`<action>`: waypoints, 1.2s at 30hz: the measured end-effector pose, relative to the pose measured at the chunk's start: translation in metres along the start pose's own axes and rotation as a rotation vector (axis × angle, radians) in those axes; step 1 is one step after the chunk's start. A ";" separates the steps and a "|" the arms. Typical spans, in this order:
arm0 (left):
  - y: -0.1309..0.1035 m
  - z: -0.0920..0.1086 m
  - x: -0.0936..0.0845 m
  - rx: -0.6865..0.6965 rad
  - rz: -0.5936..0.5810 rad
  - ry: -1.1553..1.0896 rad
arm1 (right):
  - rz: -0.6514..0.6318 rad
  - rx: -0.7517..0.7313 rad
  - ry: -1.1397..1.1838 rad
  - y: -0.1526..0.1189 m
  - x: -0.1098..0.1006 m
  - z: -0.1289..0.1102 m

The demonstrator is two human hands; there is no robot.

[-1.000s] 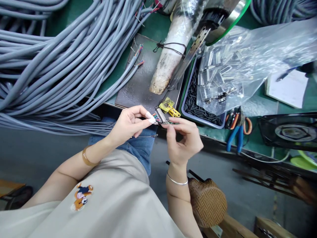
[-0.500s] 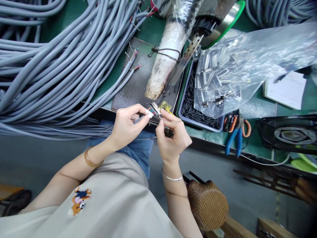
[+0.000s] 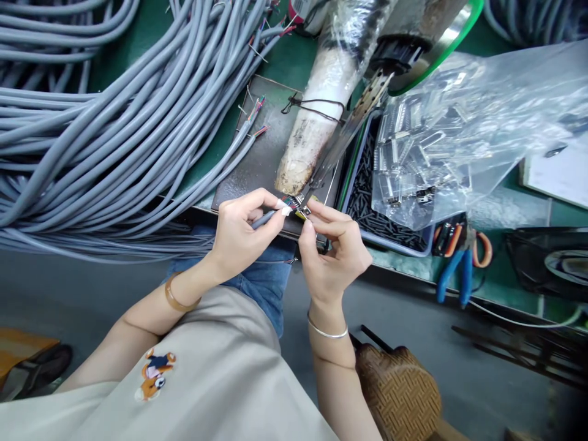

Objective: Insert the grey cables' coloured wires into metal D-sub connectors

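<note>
My left hand (image 3: 248,233) pinches the end of a grey cable (image 3: 263,219), from which thin coloured wires fan out. White wrapping covers its fingertips. A small metal multi-pin connector (image 3: 304,211) meets these wires; fingers partly hide it. The thumb and fingers of my right hand (image 3: 337,248) close on the connector's right end. Just above, a dark metal blade-like piece (image 3: 331,149) slants down from a perforated metal part, its lower end at the connector. Beside it lies a white, plastic-wrapped tube (image 3: 312,131) with a browned tip. Whether the wires are joined to the pins cannot be made out.
Bundled grey cables (image 3: 114,135) cover the bench's left side. To the right are a bin of small black tubes (image 3: 362,211), a clear bag of metal connector parts (image 3: 422,141) and blue-handled pliers (image 3: 452,269). A woven-pattern stool (image 3: 404,392) stands below.
Both hands have moved slightly with the cable and connector, bringing the connector to the lower end of the slanting metal piece. The whole view has shifted a little.
</note>
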State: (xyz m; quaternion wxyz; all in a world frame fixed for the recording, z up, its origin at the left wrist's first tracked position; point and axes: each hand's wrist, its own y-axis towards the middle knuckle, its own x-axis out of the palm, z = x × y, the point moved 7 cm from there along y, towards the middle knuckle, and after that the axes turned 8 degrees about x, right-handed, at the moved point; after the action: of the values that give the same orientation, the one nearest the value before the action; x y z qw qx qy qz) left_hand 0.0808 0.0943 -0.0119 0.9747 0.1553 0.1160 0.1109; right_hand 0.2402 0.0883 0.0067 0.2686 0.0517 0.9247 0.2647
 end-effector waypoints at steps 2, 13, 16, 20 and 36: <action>0.001 0.004 -0.001 0.026 0.007 -0.002 | 0.005 -0.002 0.010 0.002 -0.001 -0.002; -0.001 0.003 -0.002 -0.009 -0.016 0.032 | 0.048 -0.100 -0.106 0.004 -0.003 -0.012; -0.002 -0.001 -0.001 -0.024 -0.030 0.050 | 0.039 -0.074 -0.095 0.002 -0.002 -0.006; -0.001 0.001 -0.001 -0.009 -0.019 0.056 | 0.046 -0.084 -0.094 0.005 -0.003 -0.007; -0.001 0.002 -0.001 -0.061 -0.090 0.035 | 0.055 -0.207 -0.210 -0.003 0.000 -0.015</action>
State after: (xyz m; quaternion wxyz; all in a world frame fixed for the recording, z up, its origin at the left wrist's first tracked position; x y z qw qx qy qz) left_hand 0.0802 0.0926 -0.0105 0.9809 0.1180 0.1366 0.0731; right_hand 0.2329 0.0784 0.0160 0.3603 0.0764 0.8576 0.3590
